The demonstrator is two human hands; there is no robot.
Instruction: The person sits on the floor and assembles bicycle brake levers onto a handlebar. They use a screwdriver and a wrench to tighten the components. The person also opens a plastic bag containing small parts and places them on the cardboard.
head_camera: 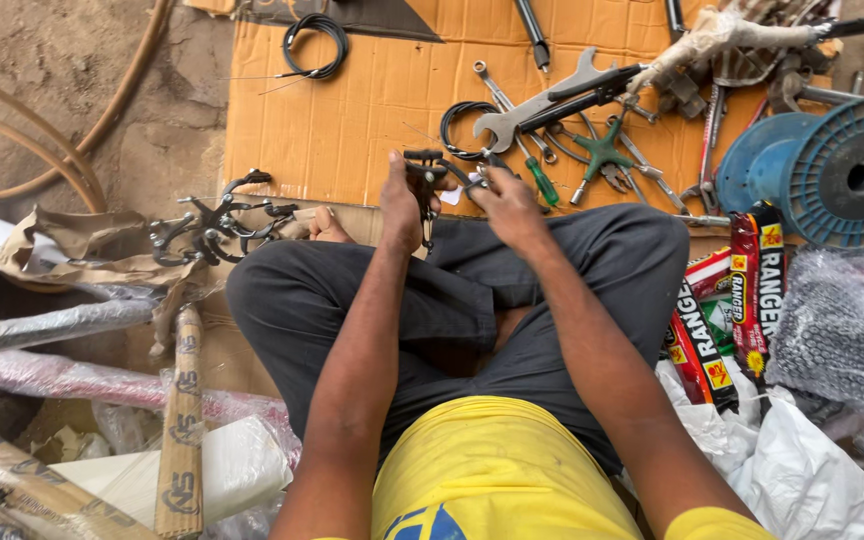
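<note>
The person sits cross-legged at the centre of the frame, both forearms extended forward over the knees. The left hand [401, 212] is closed around a black brake caliper [423, 178], held just above centre of the frame, over the near edge of the cardboard sheet [352, 110]. The right hand [508, 205] is closed at the fingertips on a small part just beside the caliper; what that part is cannot be told. The two hands are near each other, the caliper between them.

A pile of black brake calipers [214, 225] lies on brown paper at centre left, well apart from the hands. On the cardboard, above and right of the hands, lie a large open-ended wrench [537, 105], a green-handled screwdriver [542, 183], a green three-way wrench [602, 152] and a coiled black cable [460, 125]. A second coil of black cable [317, 45] lies at the upper centre. A blue spool [832, 170] rests at the upper right. Red and black packets [732, 310] lie at the right, beside the person's knee.
</note>
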